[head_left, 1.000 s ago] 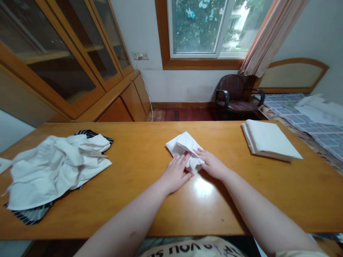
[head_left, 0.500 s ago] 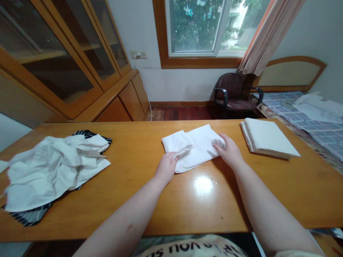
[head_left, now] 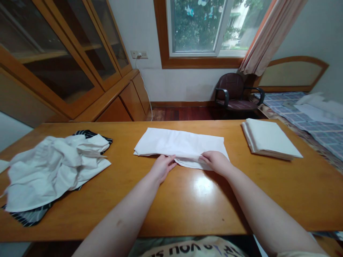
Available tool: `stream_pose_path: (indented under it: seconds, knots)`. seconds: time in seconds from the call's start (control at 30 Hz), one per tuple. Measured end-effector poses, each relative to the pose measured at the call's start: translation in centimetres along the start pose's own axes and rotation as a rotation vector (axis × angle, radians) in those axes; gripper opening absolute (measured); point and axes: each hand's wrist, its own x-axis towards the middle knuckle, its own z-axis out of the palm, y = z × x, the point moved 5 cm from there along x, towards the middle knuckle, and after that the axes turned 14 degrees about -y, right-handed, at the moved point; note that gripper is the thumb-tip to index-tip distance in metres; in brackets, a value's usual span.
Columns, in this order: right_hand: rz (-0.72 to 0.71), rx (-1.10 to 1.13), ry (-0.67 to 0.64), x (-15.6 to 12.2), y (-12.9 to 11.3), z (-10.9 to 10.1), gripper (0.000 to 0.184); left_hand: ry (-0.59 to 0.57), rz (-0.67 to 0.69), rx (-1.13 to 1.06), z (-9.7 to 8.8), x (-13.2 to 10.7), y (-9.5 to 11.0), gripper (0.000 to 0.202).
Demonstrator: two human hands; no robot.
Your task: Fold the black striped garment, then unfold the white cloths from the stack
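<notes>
A white cloth (head_left: 180,144) lies spread in a long strip across the middle of the wooden table (head_left: 187,203). My left hand (head_left: 161,167) pinches the cloth's near edge at its middle. My right hand (head_left: 216,161) grips the same near edge further right, fingers curled over the fabric. Both forearms reach in from the bottom of the view.
A crumpled pile of white cloths (head_left: 50,167) over a dark striped cloth (head_left: 29,215) lies at the table's left. A neat stack of folded white cloths (head_left: 269,139) sits at the right. Beyond stand a wooden cabinet (head_left: 66,67), a dark armchair (head_left: 235,92) and a bed (head_left: 308,117).
The cloth went from a small bunched wad to a wide flat strip. My hands moved apart while opening it, then came back to its near edge.
</notes>
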Motion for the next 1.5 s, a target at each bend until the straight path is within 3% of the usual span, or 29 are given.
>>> stream_pose_path:
  seconds: [0.17,0.23,0.3,0.37,0.47,0.53,0.63,0.73,0.83,0.9,1.0,1.1,1.17,1.2,1.3,1.37,1.4,1.5]
  knots:
    - [0.014,0.593,0.102,-0.6,0.4,-0.6,0.034,0.031,0.03,0.189,0.0,0.4,-0.2,0.014]
    - [0.023,0.885,0.179,-1.2,1.0,-1.0,0.036,0.026,0.065,0.168,-0.3,0.2,0.5,0.019]
    - [0.005,1.091,0.206,-1.6,1.3,-1.3,0.037,-0.066,0.024,0.103,-0.1,0.0,0.6,0.029]
    - [-0.036,1.184,0.176,-1.9,1.0,-1.4,0.038,-0.162,-0.057,0.038,0.4,-0.2,0.0,0.037]
    - [-0.069,1.235,0.121,-2.0,0.6,-1.3,0.037,-0.096,-0.087,0.028,0.7,-0.1,-1.0,0.036]
    - [-0.062,1.246,0.194,-2.2,1.4,-1.9,0.036,0.021,-0.014,0.009,0.4,0.3,-0.9,0.033]
    - [-0.028,1.144,0.517,-3.0,4.8,-4.1,0.034,0.218,0.223,-0.095,-1.4,0.6,1.1,0.023]
    - [0.216,0.977,0.761,-4.2,9.5,-5.4,0.035,0.411,0.353,-0.152,-4.3,0.4,3.6,0.01]
    - [0.487,0.663,0.869,-5.2,11.7,-6.0,0.036,0.397,0.392,-0.144,-5.7,0.5,5.1,0.014]
    - [0.469,0.338,0.902,-5.4,10.4,-6.6,0.034,0.352,0.376,-0.118,-5.6,0.6,5.1,0.021]
    - [0.173,0.045,0.764,-4.1,6.1,-6.2,0.033,0.272,0.276,-0.065,-4.4,0.9,3.8,0.024]
    - [-0.034,-0.028,0.456,-2.0,2.9,-3.8,0.058,0.111,0.236,0.096,-2.7,1.0,2.8,0.042]
    - [0.005,-0.07,0.338,-0.9,2.2,-2.2,0.077,0.031,0.211,0.242,-1.9,1.0,2.4,0.051]
    - [0.047,-0.082,0.302,-0.4,2.2,-1.7,0.077,0.019,0.188,0.304,-1.8,1.0,2.2,0.051]
    - [0.13,-0.004,0.245,0.4,3.1,-1.1,0.041,0.036,0.144,0.409,-2.1,1.1,2.1,0.038]
    - [0.148,0.153,0.357,-0.1,4.3,-2.0,0.03,0.109,0.196,0.413,-3.0,0.9,3.1,0.031]
    - [0.165,0.254,0.5,-0.8,5.3,-2.9,0.029,0.187,0.247,0.395,-3.9,0.6,3.9,0.029]
    - [0.289,0.557,1.128,-4.9,9.6,-5.7,0.03,0.417,0.402,0.324,-7.0,-0.5,7.3,0.032]
